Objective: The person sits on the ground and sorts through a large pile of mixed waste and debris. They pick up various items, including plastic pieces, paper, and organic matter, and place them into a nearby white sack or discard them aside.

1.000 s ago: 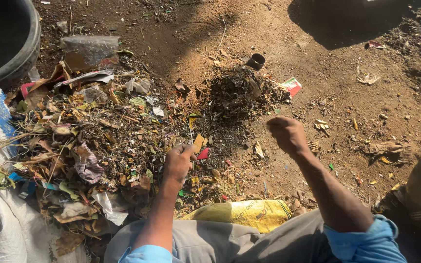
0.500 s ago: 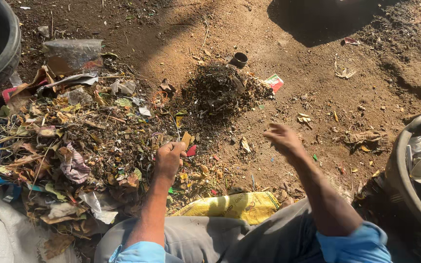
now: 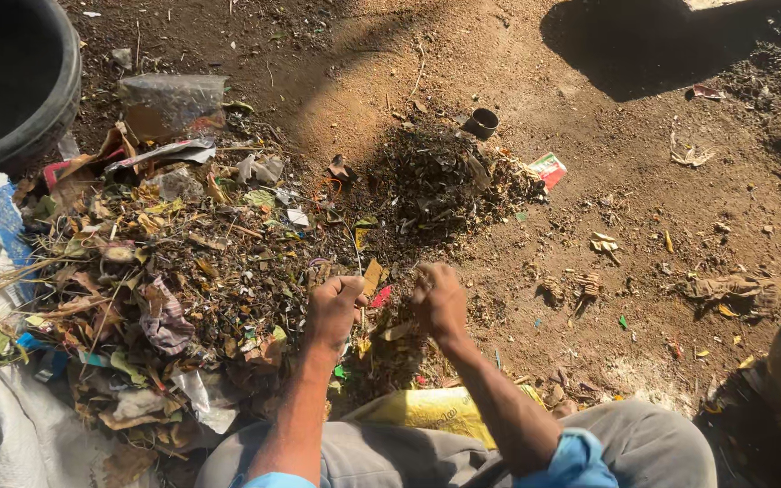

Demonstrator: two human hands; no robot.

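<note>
A: Broadly, what lies on the ground, biggest first?

B: Bare brown dirt ground (image 3: 589, 117), sunlit. On its left side a wide litter heap (image 3: 164, 271): dry leaves, twigs, torn wrappers, bits of plastic. Past the hands, a smaller dark mound of fine debris (image 3: 436, 176). Top left, the rim of a black tub (image 3: 47, 117). Bottom left, a white sack (image 3: 11, 425) under the heap's edge.

A: Smaller items?

B: A clear plastic bag (image 3: 172, 101) at the heap's far end. A yellow wrapper (image 3: 431, 407) against the person's grey-trousered knees. A red and green packet (image 3: 549, 169) just right of the dark mound, and a short black tube (image 3: 482, 122) beyond it.

A: The hands?

B: Both are low over the heap's right edge, close together but apart. Left hand (image 3: 336, 307) is curled, fingers (image 3: 352, 291) pressed together into a loose fist; something thin seems to be pinched in it, but I cannot tell what. Right hand (image 3: 438, 303) is likewise closed, fingers (image 3: 425, 276) bunched at a scrap of litter, too small to name.

A: Anything between them?

B: A tan cardboard scrap (image 3: 373, 274) and a small red scrap (image 3: 381, 296) lie in the gap, just beside the left fingers, not gripped.
</note>
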